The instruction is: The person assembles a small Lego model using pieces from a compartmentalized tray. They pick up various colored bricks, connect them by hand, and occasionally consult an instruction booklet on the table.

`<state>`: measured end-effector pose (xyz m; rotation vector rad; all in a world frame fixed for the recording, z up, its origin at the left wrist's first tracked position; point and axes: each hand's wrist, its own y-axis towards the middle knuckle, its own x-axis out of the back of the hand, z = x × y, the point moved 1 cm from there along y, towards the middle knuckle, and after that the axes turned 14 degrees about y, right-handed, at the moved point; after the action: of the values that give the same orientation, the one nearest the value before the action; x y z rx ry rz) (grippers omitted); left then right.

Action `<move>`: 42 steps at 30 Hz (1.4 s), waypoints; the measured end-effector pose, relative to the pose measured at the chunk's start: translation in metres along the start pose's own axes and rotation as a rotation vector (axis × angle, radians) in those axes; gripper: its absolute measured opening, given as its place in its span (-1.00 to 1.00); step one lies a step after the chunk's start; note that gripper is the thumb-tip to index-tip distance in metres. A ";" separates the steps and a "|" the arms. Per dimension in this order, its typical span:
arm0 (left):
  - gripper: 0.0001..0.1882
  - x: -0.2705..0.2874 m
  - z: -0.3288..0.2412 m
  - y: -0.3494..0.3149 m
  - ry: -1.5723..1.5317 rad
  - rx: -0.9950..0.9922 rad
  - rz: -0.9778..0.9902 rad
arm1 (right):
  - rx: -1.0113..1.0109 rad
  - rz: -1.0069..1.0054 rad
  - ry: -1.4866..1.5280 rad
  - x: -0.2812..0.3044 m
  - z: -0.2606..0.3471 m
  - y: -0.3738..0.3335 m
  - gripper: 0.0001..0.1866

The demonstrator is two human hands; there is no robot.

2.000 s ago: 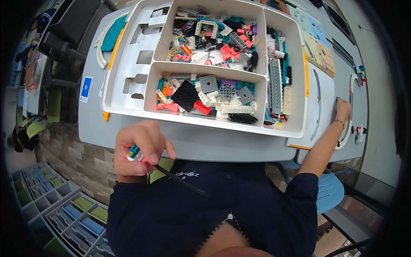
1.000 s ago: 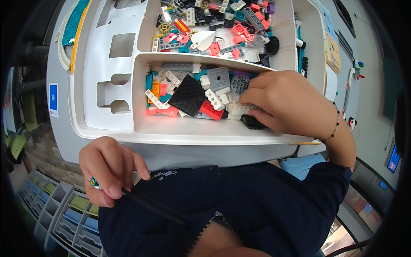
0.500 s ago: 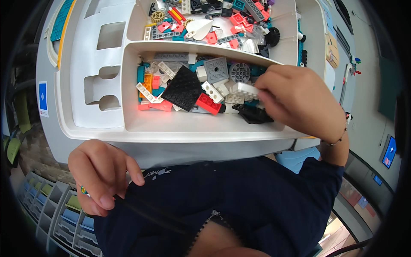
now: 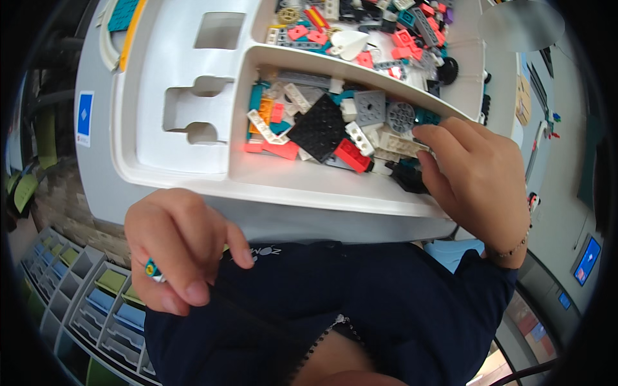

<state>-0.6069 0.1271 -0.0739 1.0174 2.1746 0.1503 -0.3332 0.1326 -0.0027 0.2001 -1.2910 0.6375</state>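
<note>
My right hand (image 4: 479, 177) is over the right end of the tray's front compartment (image 4: 309, 196), thumb and fingers apart. Its fingertips are beside a white studded brick (image 4: 402, 145) lying on the pile; whether they touch it I cannot tell. A black piece (image 4: 409, 177) lies just below. Left of these are a red brick (image 4: 353, 155), a large black plate (image 4: 317, 128), a grey square plate (image 4: 370, 108) and a round grey piece (image 4: 400, 116). My left hand (image 4: 177, 248), fingers curled, is in front of the tray, closed on a small teal, yellow and white piece (image 4: 153, 269), mostly hidden.
A rear compartment (image 4: 467, 77) holds mixed bricks, gears and a white leaf-shaped piece (image 4: 348, 44). To the left lies a white tray section with cut-outs (image 4: 148, 138). The grey table edge (image 4: 309, 222) runs before me; storage bins (image 4: 103, 302) stand at lower left.
My right hand has let go of the white brick, which now lies on the pile, and its fingers have spread. The tray has shifted right in the view. My left hand keeps its curled grip.
</note>
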 end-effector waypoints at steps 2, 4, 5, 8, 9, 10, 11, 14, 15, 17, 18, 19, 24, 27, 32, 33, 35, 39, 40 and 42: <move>-0.84 0.002 0.001 0.001 -0.002 0.017 -0.023 | 0.040 -0.065 0.087 0.003 0.009 0.008 -0.70; -0.82 0.010 -0.001 0.003 0.062 0.012 0.081 | 0.164 -0.107 0.173 -0.004 0.012 0.025 -0.61; -0.81 0.005 0.001 0.002 0.052 -0.003 0.009 | 0.209 -0.105 0.201 -0.008 0.013 0.034 -0.57; -0.79 -0.001 0.003 -0.003 0.059 -0.034 -0.093 | 0.289 -0.058 0.252 -0.023 0.017 0.056 -0.48; -0.79 -0.002 0.002 -0.003 0.060 -0.036 -0.098 | 0.250 0.034 0.234 -0.023 0.019 0.056 -0.51; -0.79 -0.002 0.002 -0.004 0.057 -0.037 -0.104 | 0.243 0.037 0.228 -0.025 0.019 0.056 -0.55; -0.79 -0.002 0.002 -0.004 0.058 -0.036 -0.106 | 0.234 0.041 0.221 -0.027 0.018 0.054 -0.59; -0.81 0.001 -0.001 -0.003 0.056 -0.017 -0.034 | 0.291 0.001 0.155 -0.026 0.011 0.047 -0.74; -0.83 0.007 -0.003 -0.002 0.054 -0.002 0.042 | 0.324 -0.021 0.125 -0.025 0.008 0.043 -0.79; -0.84 0.010 -0.003 -0.002 0.055 0.003 0.120 | 0.291 0.013 0.119 -0.021 0.006 0.037 -0.81; -0.85 0.011 -0.003 -0.002 0.058 -0.006 0.123 | 0.274 0.029 0.116 -0.019 0.005 0.035 -0.81; -0.85 0.011 -0.002 -0.002 0.057 -0.014 0.131 | 0.273 0.025 0.131 -0.017 0.005 0.031 -0.82; -0.85 0.013 -0.003 0.000 0.073 -0.025 0.168 | 0.253 -0.024 0.162 -0.009 0.003 0.018 -0.80; -0.84 0.013 -0.003 -0.001 0.066 -0.022 0.167 | 0.232 -0.008 0.174 -0.003 0.000 0.012 -0.75; -0.82 0.015 -0.002 0.000 0.058 -0.041 0.198 | 0.165 -0.040 0.221 0.003 0.003 0.015 -0.74; -0.82 0.014 -0.002 0.001 0.059 -0.042 0.199 | 0.168 -0.046 0.238 0.003 0.006 0.019 -0.71; -0.81 0.015 -0.002 0.001 0.054 -0.034 0.196 | 0.172 -0.045 0.270 0.001 0.014 0.028 -0.65; -0.79 0.012 -0.003 -0.003 0.051 -0.020 0.149 | 0.248 0.019 0.224 -0.018 0.026 0.060 -0.56; -0.78 0.012 -0.003 -0.003 0.055 -0.017 0.138 | 0.267 0.025 0.197 -0.026 0.026 0.065 -0.55; -0.79 0.011 -0.004 -0.002 0.050 -0.005 0.135 | 0.288 0.006 0.119 -0.038 0.025 0.069 -0.55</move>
<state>-0.6156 0.1341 -0.0775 1.1691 2.1493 0.2462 -0.3966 0.1643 -0.0448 0.3892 -1.0830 0.8282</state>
